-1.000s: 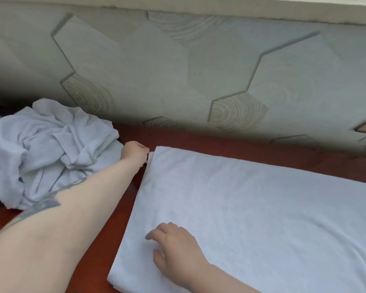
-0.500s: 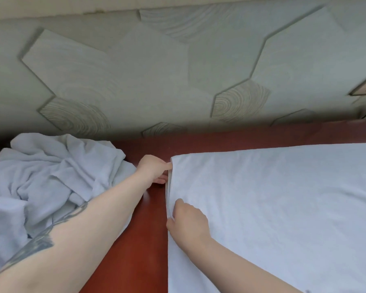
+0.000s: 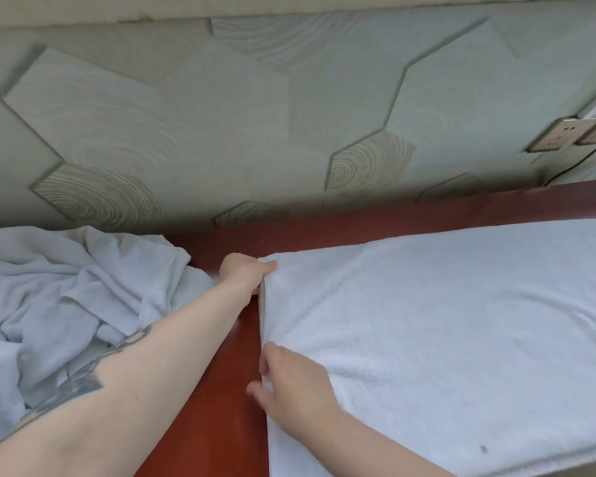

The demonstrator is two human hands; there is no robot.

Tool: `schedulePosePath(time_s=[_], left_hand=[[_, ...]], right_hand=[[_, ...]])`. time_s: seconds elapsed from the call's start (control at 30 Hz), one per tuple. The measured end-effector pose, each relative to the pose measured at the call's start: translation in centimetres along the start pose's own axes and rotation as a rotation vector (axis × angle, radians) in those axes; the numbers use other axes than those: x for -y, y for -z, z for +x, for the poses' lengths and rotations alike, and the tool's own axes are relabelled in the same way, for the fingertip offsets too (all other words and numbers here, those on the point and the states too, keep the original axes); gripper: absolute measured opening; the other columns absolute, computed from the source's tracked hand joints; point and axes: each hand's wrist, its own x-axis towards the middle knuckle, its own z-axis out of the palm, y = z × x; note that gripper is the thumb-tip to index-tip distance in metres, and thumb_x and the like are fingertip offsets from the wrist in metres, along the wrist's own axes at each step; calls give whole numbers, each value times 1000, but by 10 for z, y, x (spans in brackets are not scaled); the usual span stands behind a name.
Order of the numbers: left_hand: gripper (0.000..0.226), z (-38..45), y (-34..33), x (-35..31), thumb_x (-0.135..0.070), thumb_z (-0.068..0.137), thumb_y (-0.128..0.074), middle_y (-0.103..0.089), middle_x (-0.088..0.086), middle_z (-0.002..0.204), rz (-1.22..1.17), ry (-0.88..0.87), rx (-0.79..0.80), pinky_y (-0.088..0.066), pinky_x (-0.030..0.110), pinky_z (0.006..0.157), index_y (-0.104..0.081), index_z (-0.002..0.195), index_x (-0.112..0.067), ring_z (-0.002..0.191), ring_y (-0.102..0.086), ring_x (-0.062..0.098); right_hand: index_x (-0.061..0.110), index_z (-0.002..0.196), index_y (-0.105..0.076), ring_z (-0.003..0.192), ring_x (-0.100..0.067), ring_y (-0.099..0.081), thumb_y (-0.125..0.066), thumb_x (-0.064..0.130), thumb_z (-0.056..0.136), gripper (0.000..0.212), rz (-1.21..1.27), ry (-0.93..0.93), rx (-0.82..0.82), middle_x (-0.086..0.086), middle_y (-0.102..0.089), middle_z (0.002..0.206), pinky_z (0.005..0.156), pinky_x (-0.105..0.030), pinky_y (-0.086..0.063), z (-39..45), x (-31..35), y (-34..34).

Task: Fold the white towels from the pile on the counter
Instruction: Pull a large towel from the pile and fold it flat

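Observation:
A white towel (image 3: 444, 325) lies spread flat over the right part of the red-brown counter (image 3: 217, 401). My left hand (image 3: 243, 275) pinches its far left corner. My right hand (image 3: 291, 383) grips the towel's left edge nearer to me, fingers curled over the hem. The edge between the two hands is lifted slightly off the counter. A crumpled pile of white towels (image 3: 66, 301) sits at the left, beyond my left forearm.
A wall with hexagon-patterned panels (image 3: 255, 115) rises right behind the counter. Two wall sockets (image 3: 565, 134) with a dark cable are at the upper right. A bare strip of counter separates the pile from the flat towel.
My right hand moved from the towel's flat surface to its left edge and took hold of it. My left hand kept its pinch on the far corner. The view shifted right.

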Motion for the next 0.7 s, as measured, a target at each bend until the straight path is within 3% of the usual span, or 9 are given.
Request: schedulePosePath(time_s=[0.07,0.13,0.23,0.3,0.37,0.43,0.53,0.63,0.7], left_hand=[[19,1,-1,-2,-7,77,-77,-66,18,97,51,-49,-3,-57,43,80,-61,85,0,89,-67,31],[19,4,1,-5,-7,80,-74,-65,19,92,145,-106,5,-57,44,79,-57,73,-3,84,-66,31],[26,8,2,-8,-20,81,-69,-65,13,75,406,-250,-36,-58,45,70,-54,64,-7,71,-65,28],[35,1,2,-10,-31,84,-65,-54,2,65,645,-360,-90,-43,32,55,-45,61,-13,65,-54,24],[34,-4,5,-10,-42,83,-66,-54,-1,75,764,-429,-165,-34,29,56,-49,71,-15,72,-52,22],[37,-4,7,-7,-46,79,-70,-56,0,87,747,-465,-227,-36,30,61,-52,86,-14,79,-52,22],[29,-2,4,-3,-39,81,-70,-61,2,91,701,-496,-168,-39,30,64,-57,88,-14,80,-54,20],[20,-4,-1,-4,-31,82,-70,-63,3,92,670,-511,-181,-43,31,67,-63,87,-12,81,-56,21],[19,-2,-3,-4,-24,82,-69,-65,8,86,599,-500,-199,-45,33,69,-67,84,-6,75,-54,22]], right_hand=[[20,103,-41,87,-24,-50,-60,53,81,44,-64,30,52,0,-52,99,66,-34,-34,-21,0,-6],[18,105,-37,79,-21,-41,-64,51,79,50,-122,62,48,1,-48,95,53,-26,-25,-37,-4,-14],[23,84,-34,55,-12,-30,-66,57,56,54,-188,34,-45,10,-45,68,47,-18,1,-48,-16,-23],[25,71,-32,49,-11,-22,-58,65,46,53,-234,30,-36,11,-28,60,50,-19,8,-52,-16,-18],[20,72,-39,59,-15,-28,-62,61,57,49,-273,86,26,5,-36,68,48,-22,2,-61,-20,-26],[18,78,-54,65,-15,-30,-63,60,61,46,-334,102,73,2,-50,77,48,-24,1,-68,-24,-32],[29,53,-50,47,-11,-24,-66,54,25,41,-306,-39,49,13,-43,54,55,-24,12,-77,-15,-37],[26,50,-45,42,-11,-29,-42,29,36,14,-251,-40,-194,11,-39,51,48,-23,8,-80,-9,-46],[25,53,-45,41,-9,-37,-28,24,45,18,-147,-84,-200,10,-39,52,40,-19,-6,-82,-4,-40]])
